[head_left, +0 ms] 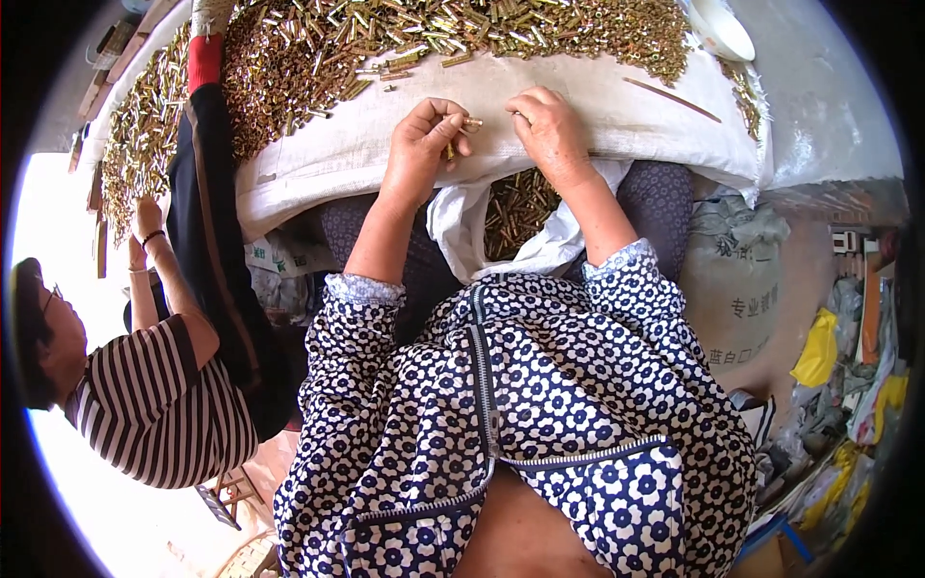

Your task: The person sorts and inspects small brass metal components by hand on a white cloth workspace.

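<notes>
My left hand is closed above the near edge of a cloth-covered table. Between its thumb and fingers is a small gold-coloured bolt-like metal piece, and a second piece shows under the fingers. To the right, my right hand is pinched, apart from the left; what sits at its fingertips is too small to make out. Below the hands, at my lap, an open white bag holds many slender gold-coloured metal pieces.
A broad heap of gold-coloured metal parts covers the far table. A thin brown stick and a white bowl are at the right. A co-worker's hands work at the left edge; another person's red-cuffed arm reaches over the heap.
</notes>
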Tool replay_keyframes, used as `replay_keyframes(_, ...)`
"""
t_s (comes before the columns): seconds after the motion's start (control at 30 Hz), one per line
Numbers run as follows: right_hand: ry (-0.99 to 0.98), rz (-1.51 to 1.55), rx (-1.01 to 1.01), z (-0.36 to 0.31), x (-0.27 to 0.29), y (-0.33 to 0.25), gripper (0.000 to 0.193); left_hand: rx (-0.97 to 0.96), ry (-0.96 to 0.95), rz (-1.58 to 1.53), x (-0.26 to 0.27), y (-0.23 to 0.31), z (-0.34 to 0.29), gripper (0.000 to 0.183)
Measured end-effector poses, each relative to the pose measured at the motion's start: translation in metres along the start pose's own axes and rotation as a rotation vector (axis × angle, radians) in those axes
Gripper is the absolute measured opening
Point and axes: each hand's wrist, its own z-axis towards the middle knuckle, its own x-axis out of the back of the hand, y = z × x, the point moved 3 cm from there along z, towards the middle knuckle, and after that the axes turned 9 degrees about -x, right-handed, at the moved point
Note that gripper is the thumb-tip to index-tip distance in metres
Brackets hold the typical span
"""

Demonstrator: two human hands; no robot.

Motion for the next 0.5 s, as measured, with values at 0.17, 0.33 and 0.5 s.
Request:
replay_keyframes(0.17,-0.015,0.029,-0.021,0.004,0.0,0.001,0.012,-0.004,-0.069,-0.033,-0.007,0.001,-0.011,0.009)
replay_keyframes(0.33,0.02,0.081,-0.09,0.01,0.004,0.009,0.011,-0.313,-0.65,0.661,-0.049,0.011,-0.028,0.026)
replay_keyframes(0.5,0.005,0.037,-0.11,0.013,0.008,0.007,0.012,-0.459,-0.364,0.879,-0.038,0.027,0.006,0.013)
